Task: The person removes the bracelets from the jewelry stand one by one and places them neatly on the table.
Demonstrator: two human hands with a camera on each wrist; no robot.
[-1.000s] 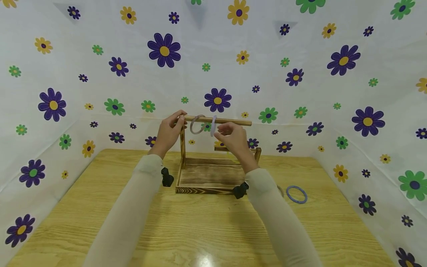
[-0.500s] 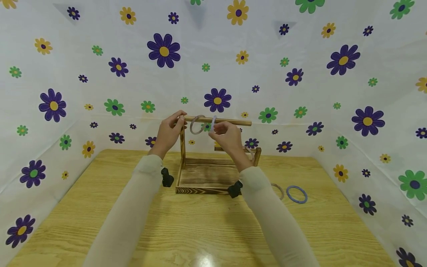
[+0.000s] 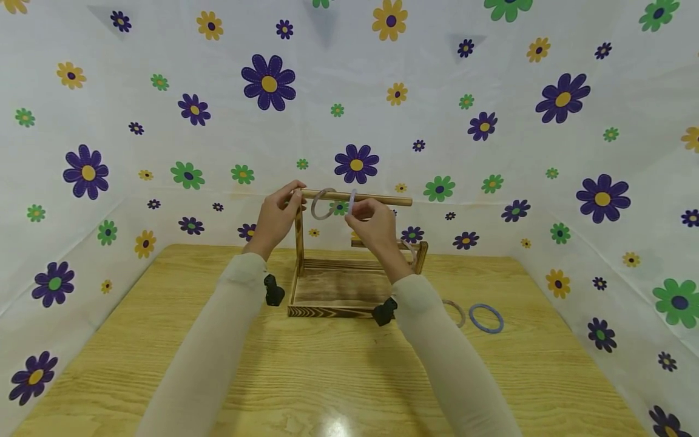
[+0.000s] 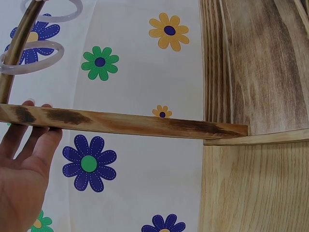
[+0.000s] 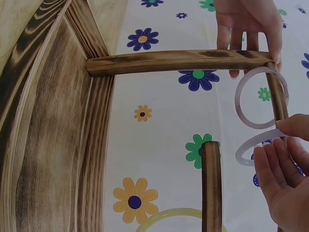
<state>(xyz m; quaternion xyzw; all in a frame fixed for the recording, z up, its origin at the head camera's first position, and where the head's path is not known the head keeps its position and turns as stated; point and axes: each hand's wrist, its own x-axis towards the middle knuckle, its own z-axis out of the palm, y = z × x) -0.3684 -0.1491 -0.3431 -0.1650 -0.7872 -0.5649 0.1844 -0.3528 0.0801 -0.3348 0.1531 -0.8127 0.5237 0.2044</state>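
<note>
My left hand (image 3: 276, 218) grips the top corner of a wooden stand (image 3: 298, 237), its fingers around the upright post (image 4: 130, 121) in the left wrist view. From that corner an upper rod (image 3: 388, 199) runs rightward. A greyish-mauve bangle (image 3: 314, 209) hangs on it near the left hand. Further along hangs a pale lavender bangle (image 3: 352, 200), around the rod. My right hand (image 3: 375, 226) pinches this bangle between thumb and fingers, as the right wrist view shows on the lavender ring (image 5: 244, 151).
The stand also has a lower rod (image 3: 360, 243) with a pale bangle (image 3: 411, 250) at its right; a yellow bangle (image 5: 169, 212) shows below that rod. On the table (image 3: 327, 364) right of the stand lie a brown bangle (image 3: 463, 314) and a blue bangle (image 3: 493, 331).
My right hand has moved left onto the lavender bangle, then slightly back right with it. The left hand stays at the stand's corner.
</note>
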